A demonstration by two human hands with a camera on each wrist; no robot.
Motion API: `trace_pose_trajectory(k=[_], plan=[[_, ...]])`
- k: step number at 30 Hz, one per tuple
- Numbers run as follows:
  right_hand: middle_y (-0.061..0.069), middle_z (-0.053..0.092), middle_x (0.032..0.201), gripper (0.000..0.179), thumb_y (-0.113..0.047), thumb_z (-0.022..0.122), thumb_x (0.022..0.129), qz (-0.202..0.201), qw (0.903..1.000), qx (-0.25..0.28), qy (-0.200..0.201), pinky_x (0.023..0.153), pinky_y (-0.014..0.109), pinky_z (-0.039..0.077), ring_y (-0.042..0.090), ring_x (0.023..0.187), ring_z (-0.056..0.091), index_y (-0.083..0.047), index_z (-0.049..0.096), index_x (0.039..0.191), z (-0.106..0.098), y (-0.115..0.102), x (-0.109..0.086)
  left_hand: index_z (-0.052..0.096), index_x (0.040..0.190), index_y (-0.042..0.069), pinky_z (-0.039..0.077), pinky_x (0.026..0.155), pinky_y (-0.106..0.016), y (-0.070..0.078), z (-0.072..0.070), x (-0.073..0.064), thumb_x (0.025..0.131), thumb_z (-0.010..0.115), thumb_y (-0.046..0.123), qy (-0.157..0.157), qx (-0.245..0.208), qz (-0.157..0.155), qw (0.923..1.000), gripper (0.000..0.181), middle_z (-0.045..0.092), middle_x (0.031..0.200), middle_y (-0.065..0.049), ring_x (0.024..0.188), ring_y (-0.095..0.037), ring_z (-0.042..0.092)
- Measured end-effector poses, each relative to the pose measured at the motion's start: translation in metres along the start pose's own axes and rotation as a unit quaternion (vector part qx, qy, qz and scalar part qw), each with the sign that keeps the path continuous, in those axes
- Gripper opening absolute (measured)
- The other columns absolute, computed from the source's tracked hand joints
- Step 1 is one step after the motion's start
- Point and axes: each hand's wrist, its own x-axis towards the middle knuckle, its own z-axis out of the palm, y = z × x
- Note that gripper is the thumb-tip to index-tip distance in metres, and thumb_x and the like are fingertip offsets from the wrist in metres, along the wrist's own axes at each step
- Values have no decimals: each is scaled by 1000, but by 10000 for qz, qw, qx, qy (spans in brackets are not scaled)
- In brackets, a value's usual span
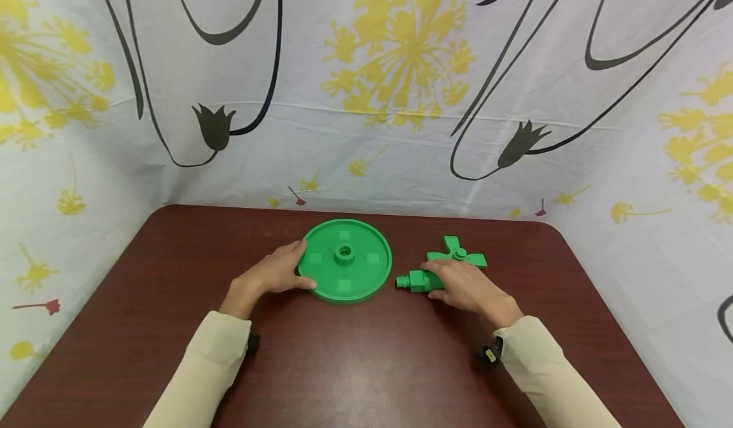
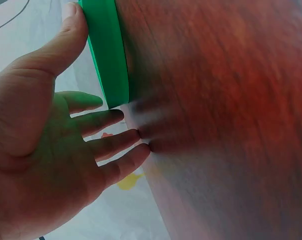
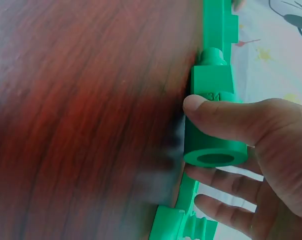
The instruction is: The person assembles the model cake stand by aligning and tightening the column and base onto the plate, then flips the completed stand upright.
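Note:
A round green disc (image 1: pixel 366 274) with a raised rim and a central hub with a hole lies flat on the table. My left hand (image 1: pixel 275 270) touches its left edge, thumb at the near rim and fingers spread along the far side. In the left wrist view, the fingers (image 2: pixel 116 145) reach down to the tabletop. My right hand (image 1: pixel 466 288) holds a green hollow cylinder (image 3: pixel 213 130) with a hex collar and a narrow ridged tip, thumb on one side and fingers behind. Beyond it lies a green three-armed piece (image 1: pixel 452 245), partly hidden by this hand.
The dark reddish-brown table (image 1: pixel 355 364) has rounded far corners. A white patterned cloth (image 1: pixel 321 161) stands behind it and along both sides. A strap with a small dark device (image 1: pixel 490 353) sits at the right wrist.

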Motion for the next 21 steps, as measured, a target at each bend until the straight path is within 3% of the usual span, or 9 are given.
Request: trace_pose_trajectory(k=[5, 10, 15, 21], plan=[[4, 67, 123, 54, -28, 80, 85, 14, 9970, 715, 287, 83, 38, 54, 17, 98, 66, -10, 62, 131, -5, 2, 4, 12, 157, -4, 23, 116, -64, 1, -1, -1, 91, 71, 43, -83, 57, -65, 9999, 100, 15, 163, -23, 150, -42, 16], [-1, 68, 105, 50, -28, 79, 87, 94, 9890, 1323, 648, 70, 29, 49, 8, 78, 58, -11, 59, 130, -14, -3, 13, 12, 157, -5, 21, 116, -65, 2, 0, 0, 92, 71, 41, -123, 102, -94, 9998, 99, 15, 163, -24, 150, -43, 16], [-1, 68, 100, 46, -27, 79, 87, 43, 9841, 1524, 912, 68, 29, 48, 9, 76, 57, -11, 59, 125, -18, -15, 28, 12, 156, -6, 20, 116, -65, 4, -1, -1, 92, 70, 42, -137, 152, -125, 9997, 99, 15, 163, -24, 150, -43, 16], [0, 68, 110, 45, -24, 78, 88, 11, 9765, 1818, 1155, 71, 30, 49, 10, 79, 58, -10, 61, 127, -19, -31, 49, 12, 157, -5, 19, 116, -66, 4, -1, 0, 92, 70, 43, -132, 182, -126, 9997, 100, 14, 163, -24, 150, -43, 15]])
